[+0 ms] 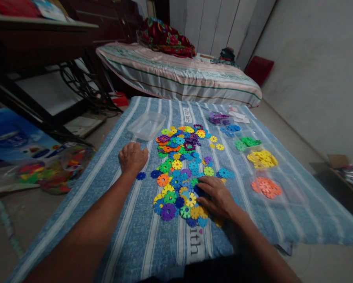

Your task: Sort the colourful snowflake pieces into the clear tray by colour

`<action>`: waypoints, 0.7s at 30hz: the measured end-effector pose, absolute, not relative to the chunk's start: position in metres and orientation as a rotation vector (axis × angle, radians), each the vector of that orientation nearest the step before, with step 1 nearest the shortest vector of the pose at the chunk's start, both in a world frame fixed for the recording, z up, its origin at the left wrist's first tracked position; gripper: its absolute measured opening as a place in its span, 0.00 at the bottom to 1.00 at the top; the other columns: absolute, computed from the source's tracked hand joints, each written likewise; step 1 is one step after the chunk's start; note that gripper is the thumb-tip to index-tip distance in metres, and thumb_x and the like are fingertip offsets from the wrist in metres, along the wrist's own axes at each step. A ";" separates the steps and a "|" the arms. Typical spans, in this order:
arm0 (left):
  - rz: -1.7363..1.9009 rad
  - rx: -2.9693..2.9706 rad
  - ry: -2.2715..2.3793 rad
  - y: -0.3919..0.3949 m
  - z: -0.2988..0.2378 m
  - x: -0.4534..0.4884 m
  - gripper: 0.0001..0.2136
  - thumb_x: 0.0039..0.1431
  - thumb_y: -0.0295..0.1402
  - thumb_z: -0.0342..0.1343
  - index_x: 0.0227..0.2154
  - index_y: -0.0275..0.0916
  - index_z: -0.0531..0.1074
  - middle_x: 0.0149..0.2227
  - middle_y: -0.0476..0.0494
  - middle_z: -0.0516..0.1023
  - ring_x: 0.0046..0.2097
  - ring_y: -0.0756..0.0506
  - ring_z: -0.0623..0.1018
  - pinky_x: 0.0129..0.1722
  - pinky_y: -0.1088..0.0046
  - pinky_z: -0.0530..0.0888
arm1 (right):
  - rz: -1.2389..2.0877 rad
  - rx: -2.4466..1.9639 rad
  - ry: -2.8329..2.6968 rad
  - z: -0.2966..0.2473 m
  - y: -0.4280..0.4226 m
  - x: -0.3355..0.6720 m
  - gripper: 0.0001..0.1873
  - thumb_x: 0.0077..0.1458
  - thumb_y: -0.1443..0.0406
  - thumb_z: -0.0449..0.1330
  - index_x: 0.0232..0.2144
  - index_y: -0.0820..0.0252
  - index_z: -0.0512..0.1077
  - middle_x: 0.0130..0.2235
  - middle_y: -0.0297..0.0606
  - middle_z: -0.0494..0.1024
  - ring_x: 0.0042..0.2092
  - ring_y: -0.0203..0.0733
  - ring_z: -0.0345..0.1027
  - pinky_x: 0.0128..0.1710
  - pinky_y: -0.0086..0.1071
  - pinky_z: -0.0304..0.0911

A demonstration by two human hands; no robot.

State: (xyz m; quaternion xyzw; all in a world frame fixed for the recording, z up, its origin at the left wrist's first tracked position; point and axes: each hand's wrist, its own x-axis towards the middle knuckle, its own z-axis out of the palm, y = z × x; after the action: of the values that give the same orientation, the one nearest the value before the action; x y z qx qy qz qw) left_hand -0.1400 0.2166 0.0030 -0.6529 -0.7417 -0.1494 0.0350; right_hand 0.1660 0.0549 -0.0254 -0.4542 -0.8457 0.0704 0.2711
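Flower-shaped plastic linking discs (177, 165) in many colours lie in a long loose pile on the striped cloth. My left hand (133, 157) rests left of the pile, back up, fingers curled under; whatever may be in it is hidden. Close to its wrist lies a dark blue disc (141, 175), with another dark blue disc (155, 174) at the pile's edge. Over the pile's right side, my right hand (216, 194) has its thumb and fingers around a dark blue flower-shaped disc (198, 190), partly covered by the hand.
A clear plastic box (147, 125) stands beyond my left hand. Along the right are clear containers with purple discs (219, 118), blue discs (232, 129), green discs (248, 142), yellow discs (263, 158) and orange discs (266, 187). A bed (176, 76) stands behind; a treadle table (41, 47) is left.
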 end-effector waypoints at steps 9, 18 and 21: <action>-0.408 -2.008 -2.292 0.215 0.006 -0.139 0.22 0.63 0.37 0.44 0.52 0.29 0.72 0.55 0.23 0.74 0.59 0.28 0.69 0.57 0.49 0.66 | 0.076 -1.242 -2.152 -0.033 0.060 0.166 0.15 0.64 0.57 0.58 0.47 0.60 0.76 0.50 0.51 0.79 0.51 0.53 0.73 0.49 0.47 0.70; -0.441 -1.998 -2.291 0.215 0.003 -0.139 0.22 0.63 0.38 0.45 0.52 0.30 0.72 0.55 0.24 0.74 0.60 0.28 0.69 0.57 0.50 0.66 | 0.099 -1.235 -2.141 -0.034 0.060 0.167 0.15 0.66 0.57 0.57 0.48 0.58 0.76 0.50 0.49 0.79 0.52 0.51 0.73 0.50 0.46 0.69; -0.444 -1.995 -2.299 0.215 0.003 -0.139 0.22 0.62 0.38 0.45 0.52 0.30 0.72 0.56 0.24 0.74 0.60 0.28 0.69 0.58 0.50 0.66 | 0.125 -1.217 -2.192 -0.033 0.059 0.170 0.21 0.64 0.53 0.58 0.54 0.57 0.73 0.53 0.50 0.77 0.55 0.53 0.71 0.52 0.48 0.69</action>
State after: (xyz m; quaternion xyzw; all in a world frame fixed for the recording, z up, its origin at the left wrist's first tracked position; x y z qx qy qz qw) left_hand -0.1389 0.2149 0.0032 -0.6483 -0.7469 -0.1443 0.0328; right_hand 0.1701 0.0588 -0.0330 -0.4609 -0.8301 0.0474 0.3102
